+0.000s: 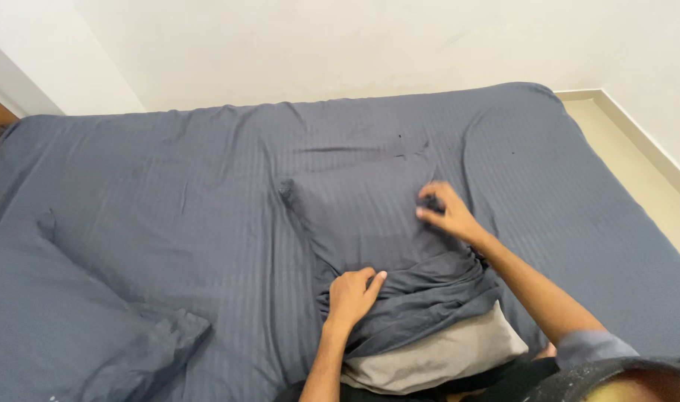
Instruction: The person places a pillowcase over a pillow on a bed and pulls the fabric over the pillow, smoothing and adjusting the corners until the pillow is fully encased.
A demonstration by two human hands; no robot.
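A pillow (399,298) lies near the middle of the bed, its long axis running from the person at the near edge away toward the far wall, tilted a little to the left at its far end. Most of it sits inside a dark grey-blue striped pillowcase (362,216), whose closed end points toward the wall, while the open end is bunched in folds near the person, and a pale beige corner of the pillow sticks out there, closest to the body. The left hand (352,295) is closed on the gathered cloth at the case's open edge, fingers curled into the folds. The right hand (445,212) rests farther up on the right side of the case, fingertips pinched together on a small tuck of fabric. Beneath it all, the bed (168,193) is covered by a matching striped sheet, creased in long ridges. A second pillow (49,313) in the same dark cover lies at the near left, its loose end crumpled. Behind the bed rises a plain white wall (317,45), and a cream floor (645,171) with a skirting strip runs along the right side.
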